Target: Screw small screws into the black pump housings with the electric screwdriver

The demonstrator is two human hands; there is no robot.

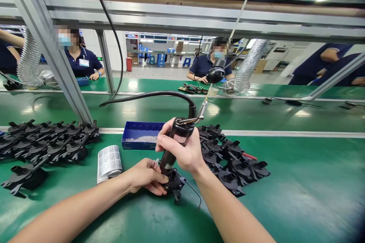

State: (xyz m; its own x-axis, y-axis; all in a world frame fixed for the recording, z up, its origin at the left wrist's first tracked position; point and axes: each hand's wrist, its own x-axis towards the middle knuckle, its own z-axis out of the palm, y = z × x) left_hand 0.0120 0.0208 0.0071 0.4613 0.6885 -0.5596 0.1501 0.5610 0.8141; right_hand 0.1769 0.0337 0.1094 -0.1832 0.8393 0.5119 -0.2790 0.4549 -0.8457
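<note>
My right hand (188, 148) is wrapped round a black electric screwdriver (181, 131), tilted with its tip down at a black plastic part (173, 182) on the green bench. A black cord and a metal hook join the tool's top end. My left hand (148, 178) grips the same part from the left, thumb and fingers closed against its side. A thin dark wire (196, 193) curves out from the part to the right. The screwdriver's tip is hidden behind my left fingers and the part. Just behind the hands stands a blue tray (139, 145) of small silver screws.
A roll of printed labels (109, 162) lies left of my hands. Rows of similar black parts (51, 142) sit at left, and more black parts (232, 163) at right. A metal post (54, 41) rises at left. Co-workers sit across the green bench (299, 182).
</note>
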